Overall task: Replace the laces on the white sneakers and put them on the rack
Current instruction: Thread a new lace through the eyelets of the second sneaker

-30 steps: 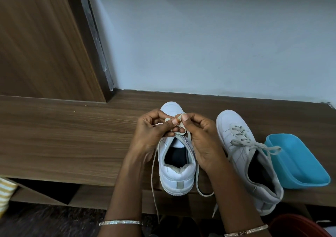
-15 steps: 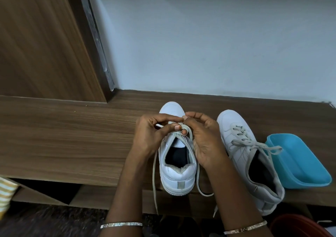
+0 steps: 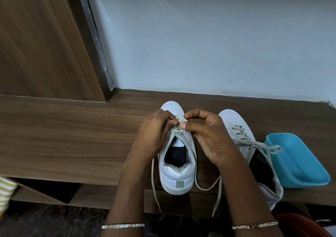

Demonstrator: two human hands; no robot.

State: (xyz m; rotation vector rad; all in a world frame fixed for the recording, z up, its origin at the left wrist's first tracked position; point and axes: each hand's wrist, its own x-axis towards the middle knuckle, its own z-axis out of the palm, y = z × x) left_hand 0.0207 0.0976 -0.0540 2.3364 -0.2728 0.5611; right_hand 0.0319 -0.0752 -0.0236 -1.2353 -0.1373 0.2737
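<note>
1. The half-laced white sneaker (image 3: 177, 175) stood upright, toe pointing away, beneath the left hand (image 3: 154, 133) and right hand (image 3: 209, 136). Both hands pinched its grey lace (image 3: 177, 131) above the tongue, and the loose ends trailed down past both wrists.
2. The second sneaker (image 3: 236, 125), laced and bow-tied, lay just right of the right hand.

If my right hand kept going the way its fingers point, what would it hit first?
Probably the left hand: the right hand points left across the lace both pinch, fingers nearly touching.
</note>
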